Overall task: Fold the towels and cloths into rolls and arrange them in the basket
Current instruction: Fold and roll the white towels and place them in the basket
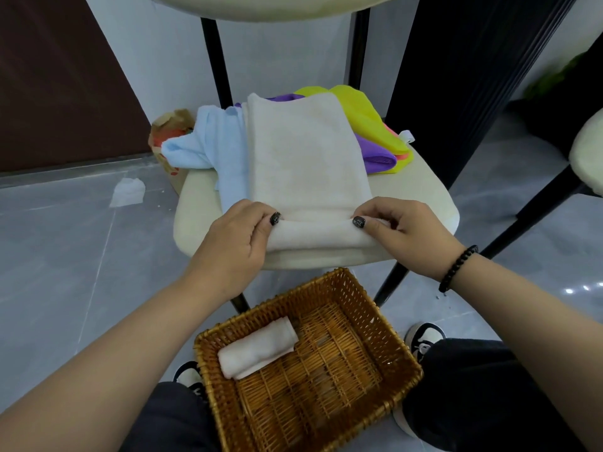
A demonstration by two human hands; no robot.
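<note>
Both hands (321, 234) on white towel's (303, 158) rolled near edge, w/ basket (385, 324) below.

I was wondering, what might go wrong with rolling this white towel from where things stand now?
1. The white towel lies over the blue towel and purple cloth; rolling may drag them along.
2. The left hand and right hand grip only the roll's ends, so its middle may roll loose or uneven.
3. The roll sits at the chair seat edge and could slip off, perhaps missing the basket.
</note>
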